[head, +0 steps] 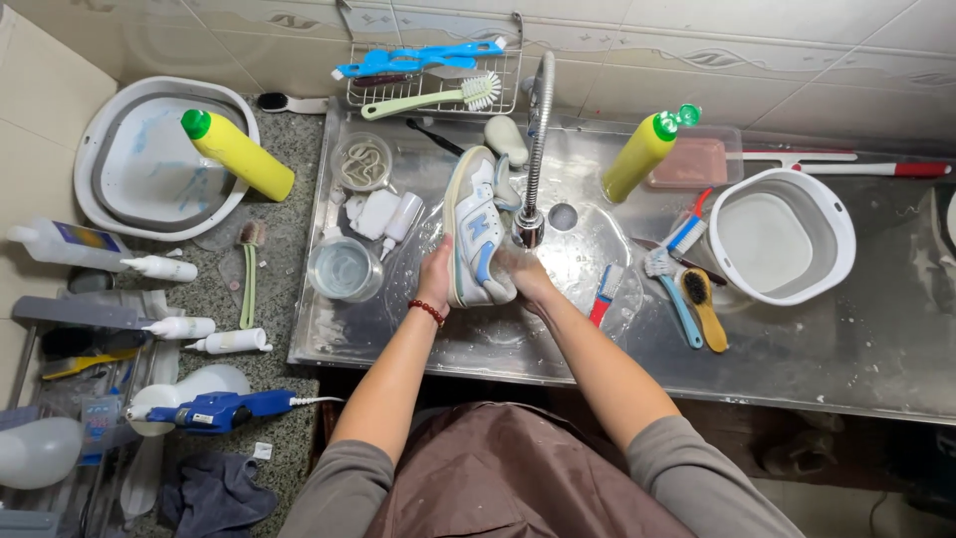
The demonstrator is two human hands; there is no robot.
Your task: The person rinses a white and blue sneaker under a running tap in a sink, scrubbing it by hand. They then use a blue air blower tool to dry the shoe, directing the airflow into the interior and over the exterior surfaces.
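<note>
The fingers of the left hand [435, 274] are wrapped round the heel end of a white and light-blue sneaker [476, 229], closed on its sole side, while the fingers of the right hand [523, 271] press against the shoe's other flank near the heel, closed on it too, though blurred, so their exact curl cannot be told. The sneaker is held on its side over the wet steel sink [597, 339], just left of the base of the tall metal faucet [536, 149]. Its long axis runs nearly straight away from the person, heel toward the body and toe pointing at the tiled wall, leaning slightly right at the far end. The pale sole edge faces left and the laces face the faucet.

A red bead bracelet [428, 311] sits on the left wrist. Left of the shoe stands a clear round container [345, 269], with small white bottles [388, 214] just beyond it. Right of the faucet lie a red-handled brush [604, 291], a blue brush [677, 299] and a yellow-handled brush [705, 309], beside a white bucket [836, 214]. One yellow bottle with green cap [642, 151] stands behind them; another [237, 151] lies across a grey and white basin [110, 139] on the stone desk [289, 289].
</note>
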